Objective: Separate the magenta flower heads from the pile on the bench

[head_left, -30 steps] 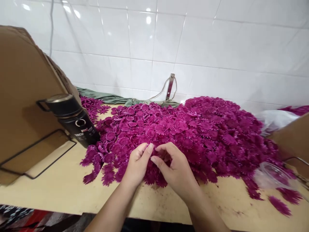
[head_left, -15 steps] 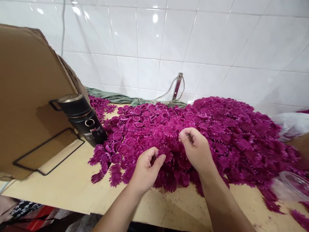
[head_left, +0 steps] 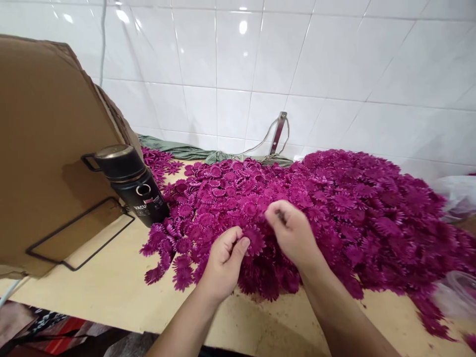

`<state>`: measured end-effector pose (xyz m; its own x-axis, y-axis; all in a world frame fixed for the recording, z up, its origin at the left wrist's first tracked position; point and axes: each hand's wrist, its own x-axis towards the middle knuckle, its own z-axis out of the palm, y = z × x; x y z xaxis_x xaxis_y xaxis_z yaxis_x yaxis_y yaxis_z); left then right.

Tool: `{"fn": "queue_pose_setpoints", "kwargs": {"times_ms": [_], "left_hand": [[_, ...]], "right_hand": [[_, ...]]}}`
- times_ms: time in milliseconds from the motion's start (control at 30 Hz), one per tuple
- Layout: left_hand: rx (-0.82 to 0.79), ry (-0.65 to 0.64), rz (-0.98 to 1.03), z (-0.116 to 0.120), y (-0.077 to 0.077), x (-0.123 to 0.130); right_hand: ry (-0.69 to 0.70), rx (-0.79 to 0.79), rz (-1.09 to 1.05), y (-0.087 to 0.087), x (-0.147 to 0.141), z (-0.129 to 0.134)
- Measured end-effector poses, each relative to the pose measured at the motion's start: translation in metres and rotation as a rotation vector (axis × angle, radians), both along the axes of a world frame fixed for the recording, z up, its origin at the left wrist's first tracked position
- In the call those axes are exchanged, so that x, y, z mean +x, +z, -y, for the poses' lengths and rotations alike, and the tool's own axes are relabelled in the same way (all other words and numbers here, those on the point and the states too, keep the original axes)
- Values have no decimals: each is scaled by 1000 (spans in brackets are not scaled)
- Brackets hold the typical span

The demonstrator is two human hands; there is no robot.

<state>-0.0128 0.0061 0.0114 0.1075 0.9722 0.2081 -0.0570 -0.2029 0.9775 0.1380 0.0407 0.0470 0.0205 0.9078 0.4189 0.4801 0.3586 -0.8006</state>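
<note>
Between the thumb and fingers of my left hand (head_left: 227,258) is a magenta artificial flower (head_left: 255,241), its round petalled face turned toward me. My right hand (head_left: 292,233) is a little to the right and slightly higher, fingers pinched together. Whatever sits in that pinch, if anything, is too small and blurred to name. Both hands are over the front of a wide heap of similar magenta flowers (head_left: 357,198), which covers much of the table.
A black vacuum bottle (head_left: 132,183) stands left of the heap, before a cardboard box (head_left: 48,148) and a black wire frame (head_left: 80,233). Green cloth (head_left: 174,147) lies along the tiled wall. At the right are a clear plastic tub (head_left: 455,295) and a white plastic bag (head_left: 459,196).
My right hand has moved left, closer to the flower in my left hand. That flower now faces me more fully. The whole view has shifted slightly.
</note>
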Motion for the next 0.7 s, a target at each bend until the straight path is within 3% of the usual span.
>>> {"fn": "queue_pose_setpoints", "kwargs": {"times_ms": [100,233,333,400,467,600,700], "left_hand": [[18,-18,9,3,5,-3],[-88,-15,90,-4,6,-2],[-142,29,162,-13,3,0],[-160,55,193,-17,0,1],[-161,82,198,-19,-2,3],[-191,58,208,-17,-3,7],[-159,28,214,-15,-1,8]], "right_hand": [[-304,86,28,2,21,-22],[-348,253,235,14,25,-23],[-156,221,298,20,8,-1],[74,57,237,18,-5,14],[220,-97,143,11,-14,22],[354,-296,-11,-2,-21,24],[384,-291,-43,-4,-21,20]]}}
